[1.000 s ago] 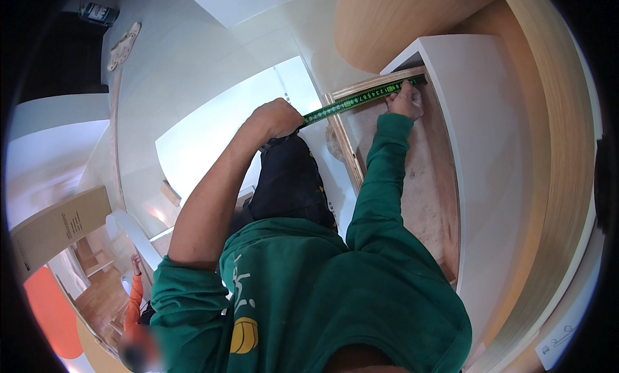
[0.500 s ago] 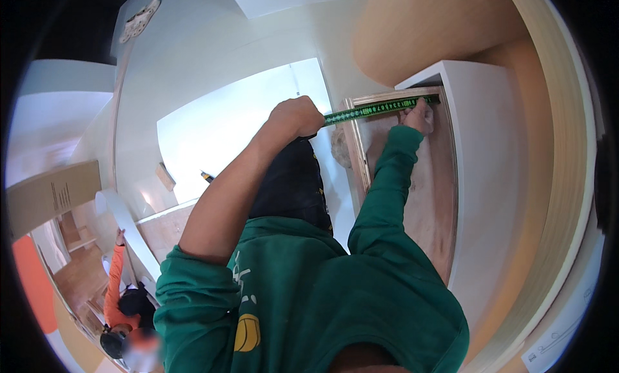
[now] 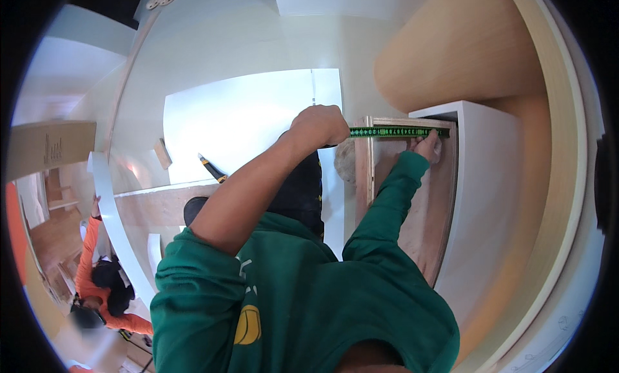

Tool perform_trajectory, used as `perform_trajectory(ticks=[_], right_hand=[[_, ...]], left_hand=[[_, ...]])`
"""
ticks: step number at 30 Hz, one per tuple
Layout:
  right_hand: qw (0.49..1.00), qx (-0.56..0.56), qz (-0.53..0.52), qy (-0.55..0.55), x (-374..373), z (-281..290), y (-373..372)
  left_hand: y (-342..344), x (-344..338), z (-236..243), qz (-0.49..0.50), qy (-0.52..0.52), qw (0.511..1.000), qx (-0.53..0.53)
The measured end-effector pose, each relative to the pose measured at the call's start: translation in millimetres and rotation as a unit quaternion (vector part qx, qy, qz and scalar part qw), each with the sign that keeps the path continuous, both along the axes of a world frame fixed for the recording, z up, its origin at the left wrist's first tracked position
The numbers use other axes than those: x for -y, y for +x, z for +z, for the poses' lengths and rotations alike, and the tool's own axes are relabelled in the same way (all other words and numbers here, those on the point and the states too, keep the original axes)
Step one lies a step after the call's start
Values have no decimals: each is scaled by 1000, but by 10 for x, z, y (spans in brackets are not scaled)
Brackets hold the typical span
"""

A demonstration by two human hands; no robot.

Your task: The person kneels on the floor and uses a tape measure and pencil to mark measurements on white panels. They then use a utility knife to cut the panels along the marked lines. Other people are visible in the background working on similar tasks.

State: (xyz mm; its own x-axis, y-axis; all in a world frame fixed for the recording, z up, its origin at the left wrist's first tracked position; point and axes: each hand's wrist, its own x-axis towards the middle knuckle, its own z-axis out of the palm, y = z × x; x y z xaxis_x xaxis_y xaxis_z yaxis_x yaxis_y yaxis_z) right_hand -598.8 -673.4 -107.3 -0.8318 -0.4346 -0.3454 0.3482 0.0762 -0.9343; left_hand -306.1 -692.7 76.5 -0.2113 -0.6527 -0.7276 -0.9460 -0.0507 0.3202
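Observation:
A tape measure with a green blade [image 3: 387, 132] is stretched between my hands across the end of a plywood box [image 3: 363, 173]. My left hand [image 3: 320, 126] is closed in a fist on the tape's case, which it mostly hides, just left of the box's near-side wall. Inside the box, my right hand [image 3: 424, 147] pinches the blade close to its far end, by the right wall. The blade runs nearly level over the left plywood edge.
A white sheet [image 3: 225, 121] lies ahead, with a utility knife [image 3: 211, 168] on it and a small wood block [image 3: 162, 154] beside it. A white cabinet panel [image 3: 483, 179] and a curved wooden panel [image 3: 464, 57] stand at right. Another person [image 3: 90, 270] in orange holds a white curved strip [image 3: 116, 218] at lower left.
My view has shifted, so the box and sheet sit lower in it. The blade looks more level, both hands still holding the tape. More of the utility knife shows.

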Motion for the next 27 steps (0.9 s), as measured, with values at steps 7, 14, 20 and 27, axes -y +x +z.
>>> perform_trajectory(ticks=[7, 14, 20, 27], right_hand=[[975, -64, 214, 7, 199, 110, -317], [904, -202, 370, -72, -870, 1493, 1043], [750, -126, 649, -16, -1976, 2228, 2529], [405, -39, 867, -287, -2370, 3612, 3749]], left_hand=[[224, -383, 254, 109, -77, 990, -45], [1687, -1738, 186, 238, -100, 965, -47], [2980, -3499, -134, 406, -154, 901, 9], [2952, -6305, -828, 775, -124, 618, 49]])
